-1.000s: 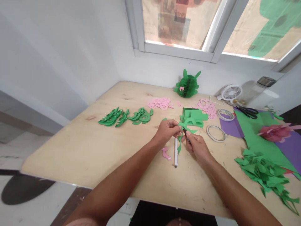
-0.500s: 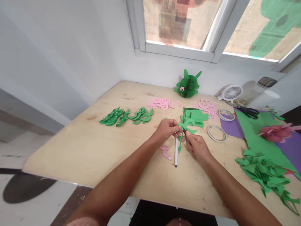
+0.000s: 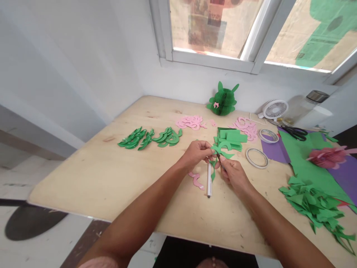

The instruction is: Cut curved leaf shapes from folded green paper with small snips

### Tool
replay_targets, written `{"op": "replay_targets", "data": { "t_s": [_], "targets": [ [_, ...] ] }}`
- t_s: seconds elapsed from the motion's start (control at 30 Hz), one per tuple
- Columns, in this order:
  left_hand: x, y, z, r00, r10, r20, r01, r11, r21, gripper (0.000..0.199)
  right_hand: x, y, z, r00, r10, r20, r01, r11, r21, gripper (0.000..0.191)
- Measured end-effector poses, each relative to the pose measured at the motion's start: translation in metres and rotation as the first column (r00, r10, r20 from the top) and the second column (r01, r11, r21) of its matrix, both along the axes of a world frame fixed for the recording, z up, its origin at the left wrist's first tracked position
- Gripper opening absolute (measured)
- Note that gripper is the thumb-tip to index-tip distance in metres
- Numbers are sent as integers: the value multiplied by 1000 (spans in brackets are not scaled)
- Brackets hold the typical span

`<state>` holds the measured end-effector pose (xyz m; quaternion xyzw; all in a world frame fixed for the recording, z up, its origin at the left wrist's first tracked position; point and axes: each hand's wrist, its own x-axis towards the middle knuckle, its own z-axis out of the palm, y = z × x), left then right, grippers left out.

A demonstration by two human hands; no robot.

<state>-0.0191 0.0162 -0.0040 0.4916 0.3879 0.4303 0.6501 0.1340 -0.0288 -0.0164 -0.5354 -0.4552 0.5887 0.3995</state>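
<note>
Between the fingertips of my left hand (image 3: pixel 198 152) is a piece of green paper (image 3: pixel 216 149), closed in a pinch. My right hand (image 3: pixel 232 172) is wrapped round small dark scissors (image 3: pixel 219 157), whose blades meet the green paper; their handles are mostly hidden by the fingers. Just below the hands lies a white pen (image 3: pixel 209 181) with a dark tip. A curved pink paper piece (image 3: pixel 197 181) rests to its left. Behind the hands sits a stack of folded green paper (image 3: pixel 232 137).
Green cut-outs (image 3: pixel 134 138) and pink cut-outs (image 3: pixel 190 122) lie in piles. Tape rolls (image 3: pixel 257 158), black scissors (image 3: pixel 295 133), a white fan (image 3: pixel 275 109) and a bottle (image 3: pixel 304 108) are at the right. Green scraps (image 3: pixel 314 206) heap near the right edge. A green paper figure (image 3: pixel 224 100) stands by the wall.
Almost nothing differs. Both hands stay in the same place, with the scissors still at the green paper.
</note>
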Motion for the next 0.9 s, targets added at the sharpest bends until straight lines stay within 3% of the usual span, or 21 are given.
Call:
{"op": "replay_targets", "data": {
  "t_s": [0.2, 0.9],
  "targets": [
    [4, 0, -3, 999, -49, 23, 50, 998, -47, 12, -1, 1, 0, 999, -31, -17, 32, 999, 16, 45],
    [5, -3, -3, 999, -40, 20, 41, 998, -47, 15, -3, -1, -1, 997, -46, -56, 46, 999, 7, 46]
  ]
}}
